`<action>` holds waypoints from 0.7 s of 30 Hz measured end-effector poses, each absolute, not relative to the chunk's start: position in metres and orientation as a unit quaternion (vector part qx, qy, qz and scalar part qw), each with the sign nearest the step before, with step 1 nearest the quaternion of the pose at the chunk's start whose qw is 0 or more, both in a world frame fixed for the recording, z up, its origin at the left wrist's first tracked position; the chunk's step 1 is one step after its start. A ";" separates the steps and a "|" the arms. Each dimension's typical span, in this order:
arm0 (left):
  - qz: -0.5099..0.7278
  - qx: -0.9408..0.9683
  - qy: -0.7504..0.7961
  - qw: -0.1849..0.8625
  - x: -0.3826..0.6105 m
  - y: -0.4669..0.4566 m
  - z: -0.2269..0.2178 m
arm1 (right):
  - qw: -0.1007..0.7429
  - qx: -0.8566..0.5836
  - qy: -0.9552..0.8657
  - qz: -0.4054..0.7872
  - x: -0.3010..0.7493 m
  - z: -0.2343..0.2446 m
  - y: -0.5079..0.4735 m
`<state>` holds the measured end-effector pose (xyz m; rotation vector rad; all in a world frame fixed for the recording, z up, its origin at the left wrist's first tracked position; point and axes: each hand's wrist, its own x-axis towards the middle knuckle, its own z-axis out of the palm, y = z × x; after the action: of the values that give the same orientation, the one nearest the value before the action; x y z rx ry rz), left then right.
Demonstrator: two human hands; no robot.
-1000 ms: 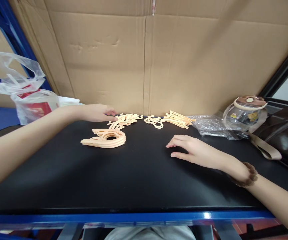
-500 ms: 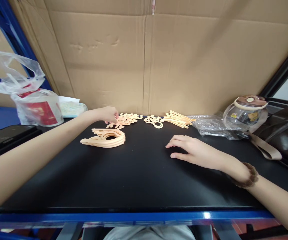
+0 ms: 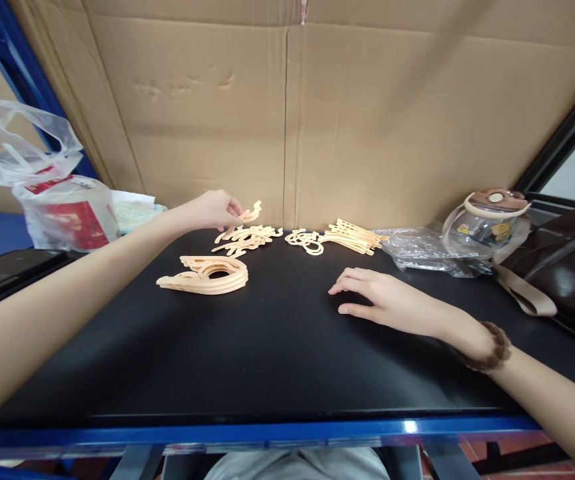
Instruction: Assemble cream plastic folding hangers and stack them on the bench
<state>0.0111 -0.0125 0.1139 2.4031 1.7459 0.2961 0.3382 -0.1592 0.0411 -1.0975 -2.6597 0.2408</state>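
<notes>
My left hand (image 3: 221,210) pinches a small curved cream plastic piece (image 3: 252,213), raised just above a heap of similar cream pieces (image 3: 253,238) at the back of the table. In front of that heap lies a stack of larger curved cream plastic parts (image 3: 207,283). Right of the heap are cream ring-ended hooks (image 3: 306,241) and a fanned bundle of long cream strips (image 3: 352,237). Over the table's right half my right hand (image 3: 374,295) rests with fingers spread, holding nothing.
A clear bag with a red and white container (image 3: 72,213) stands at the left, near a black phone (image 3: 12,270). At the right are crumpled clear wrap (image 3: 422,252), a transparent bottle (image 3: 487,223) with a strap and a dark brown bag (image 3: 567,267). Cardboard (image 3: 192,120) walls the back.
My left hand has risen from the heap with one small curved cream piece in its fingers. My right hand has kept its place. The view has shifted slightly.
</notes>
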 end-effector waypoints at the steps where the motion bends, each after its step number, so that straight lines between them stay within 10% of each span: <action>1: 0.116 0.809 0.570 0.086 0.017 -0.020 0.115 | 0.129 -0.376 -0.914 0.084 0.338 0.041 -0.159; 21: 0.053 0.923 0.377 -0.065 0.106 -0.159 0.043 | 0.137 -0.472 -0.870 -0.044 0.335 0.053 -0.099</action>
<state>0.1060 -0.1585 0.0430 3.0238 1.2352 0.1730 0.3354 -0.0993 0.0527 -1.3657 -2.5181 -0.1272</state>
